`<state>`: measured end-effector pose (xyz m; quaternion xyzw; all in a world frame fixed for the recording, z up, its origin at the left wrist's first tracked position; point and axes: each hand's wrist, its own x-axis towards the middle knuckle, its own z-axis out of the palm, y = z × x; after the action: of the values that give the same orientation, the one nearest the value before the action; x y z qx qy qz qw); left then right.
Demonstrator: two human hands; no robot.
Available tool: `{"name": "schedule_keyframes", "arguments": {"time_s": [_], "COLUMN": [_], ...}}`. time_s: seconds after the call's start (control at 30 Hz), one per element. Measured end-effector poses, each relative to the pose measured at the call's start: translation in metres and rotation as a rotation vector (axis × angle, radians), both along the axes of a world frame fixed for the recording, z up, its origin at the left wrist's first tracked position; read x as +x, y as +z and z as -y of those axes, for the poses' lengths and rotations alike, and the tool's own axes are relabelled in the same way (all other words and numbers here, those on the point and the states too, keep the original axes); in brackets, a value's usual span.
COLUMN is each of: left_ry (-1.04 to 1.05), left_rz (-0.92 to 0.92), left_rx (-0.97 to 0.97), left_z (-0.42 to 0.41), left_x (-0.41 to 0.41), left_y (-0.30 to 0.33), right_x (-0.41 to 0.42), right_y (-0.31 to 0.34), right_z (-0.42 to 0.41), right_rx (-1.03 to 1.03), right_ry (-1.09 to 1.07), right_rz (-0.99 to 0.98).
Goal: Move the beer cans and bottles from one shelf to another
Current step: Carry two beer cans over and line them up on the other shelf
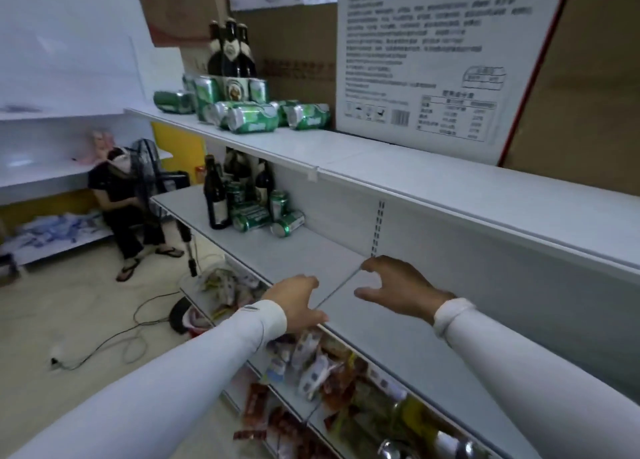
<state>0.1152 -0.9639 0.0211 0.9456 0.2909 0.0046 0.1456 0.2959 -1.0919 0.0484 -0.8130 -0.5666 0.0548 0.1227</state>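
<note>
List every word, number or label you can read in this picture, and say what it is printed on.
None can be read.
White carton: rows of print, a table and a barcode, all blurred.
Green beer cans: white lettering, blurred.
Dark beer bottles: labels, too small.
Brown carton: red print, blurred.

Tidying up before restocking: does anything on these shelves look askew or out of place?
Yes. Several green cans lie on their sides: a cluster on the top shelf in front of the upright bottles, and more on the middle shelf beside a standing bottle. Both hands, left and right, are empty.
</note>
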Motion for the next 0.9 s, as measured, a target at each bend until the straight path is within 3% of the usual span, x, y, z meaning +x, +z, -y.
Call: {"name": "schedule_keyframes", "arguments": {"time_s": [0.23,0.47,0.9], "left_ry": [0.165,0.328,0.247], "left_rz": [0.013,0.014,-0.058], "left_rx": [-0.004,-0.055,0.035], "left_z": [-0.113,-0.194,-0.383], "left_x": [-0.092,-0.125,-0.025], "left_y": [0.000,-0.020,-0.037], "right_x": [-0.059,-0.057,0.021], "right_y": [-0.001,-0.019,-0.058], "right_z": [-0.133,-0.251,-0.400], "right_rx": [-0.050,-0.039,0.025], "right_ry": [0.181,0.209,0.078], "right_rz": [0.024,-0.059,-0.185]}}
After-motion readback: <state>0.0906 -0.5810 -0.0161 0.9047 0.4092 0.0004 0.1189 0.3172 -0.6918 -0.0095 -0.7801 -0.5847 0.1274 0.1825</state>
